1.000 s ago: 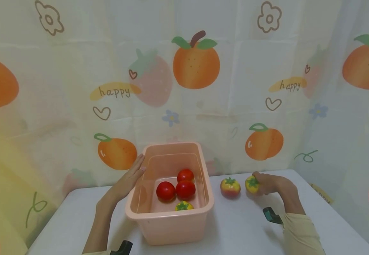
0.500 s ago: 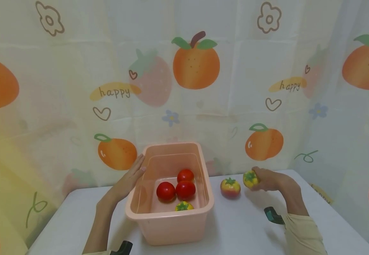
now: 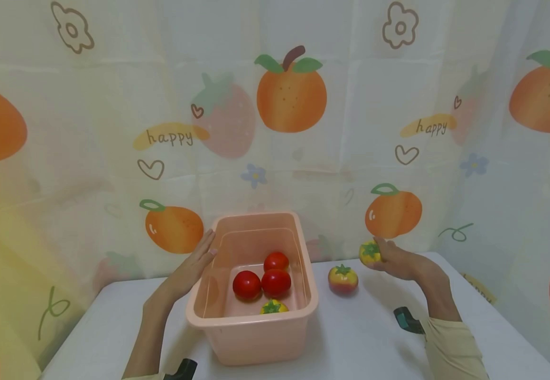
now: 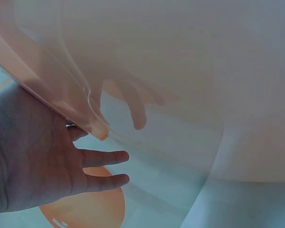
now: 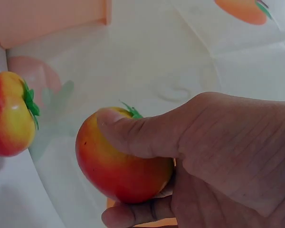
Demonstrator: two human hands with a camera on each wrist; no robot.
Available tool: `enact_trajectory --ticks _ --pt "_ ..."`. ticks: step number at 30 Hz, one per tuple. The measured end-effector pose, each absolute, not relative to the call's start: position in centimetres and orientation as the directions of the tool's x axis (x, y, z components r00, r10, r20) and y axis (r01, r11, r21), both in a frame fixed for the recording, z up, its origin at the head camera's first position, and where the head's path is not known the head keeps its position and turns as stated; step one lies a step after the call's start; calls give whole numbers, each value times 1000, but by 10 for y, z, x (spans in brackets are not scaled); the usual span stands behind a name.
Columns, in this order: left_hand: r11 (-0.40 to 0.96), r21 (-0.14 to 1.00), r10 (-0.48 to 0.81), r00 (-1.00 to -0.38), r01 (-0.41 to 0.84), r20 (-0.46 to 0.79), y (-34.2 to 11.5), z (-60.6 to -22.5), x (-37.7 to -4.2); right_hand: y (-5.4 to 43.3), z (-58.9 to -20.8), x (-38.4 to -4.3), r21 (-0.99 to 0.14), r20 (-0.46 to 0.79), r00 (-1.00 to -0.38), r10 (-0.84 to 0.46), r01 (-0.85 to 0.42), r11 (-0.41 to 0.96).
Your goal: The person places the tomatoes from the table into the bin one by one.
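My right hand (image 3: 400, 261) grips a red-and-yellow tomato (image 5: 118, 161) with a green leafy top, thumb across its upper side and fingers beneath. It is held up off the table, right of a second red-and-yellow tomato (image 3: 343, 279) that sits on the table. My left hand (image 3: 188, 270) rests along the left rim of a pink plastic bin (image 3: 251, 338), its fingers straight. In the left wrist view the bin's wall fills much of the frame beside the spread fingers (image 4: 104, 182). Three red tomatoes (image 3: 247, 285) lie inside the bin, with a yellow-topped tomato (image 3: 273, 307) partly hidden by the front wall.
Everything stands on a white table (image 3: 360, 338). Behind it hangs a pale curtain (image 3: 298, 174) printed with fruit, flowers and the word "happy". The bin's right wall rises between its contents and the tomato on the table.
My right hand has lifted the gripped tomato up off the table and slightly to the left. The left hand, the bin and the other tomatoes have stayed in place.
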State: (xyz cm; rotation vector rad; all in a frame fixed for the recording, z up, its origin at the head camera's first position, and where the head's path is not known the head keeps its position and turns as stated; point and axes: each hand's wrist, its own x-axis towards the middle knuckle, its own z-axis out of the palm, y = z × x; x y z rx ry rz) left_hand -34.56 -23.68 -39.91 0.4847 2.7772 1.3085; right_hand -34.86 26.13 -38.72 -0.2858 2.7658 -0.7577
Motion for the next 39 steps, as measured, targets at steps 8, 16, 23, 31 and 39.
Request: enact_trajectory --ticks 8,16,23,31,39 --pt "595 760 294 -951 260 96 -238 -400 -346 258 -381 -349 -554 -6 -929 -370 -305 774" --pt "605 754 283 -954 256 97 -237 -399 -346 252 -376 -350 -523 146 -894 -424 -433 734" --pt "610 752 279 -956 249 90 -237 -400 -347 247 -370 -345 -502 161 -890 -427 -447 741" --pt "607 754 281 -955 251 92 -238 -401 -348 243 -363 -339 -526 162 -893 -419 -438 729" --pt "611 751 279 -956 249 90 -238 -402 -349 240 -359 -336 -503 175 -894 -413 -442 743"
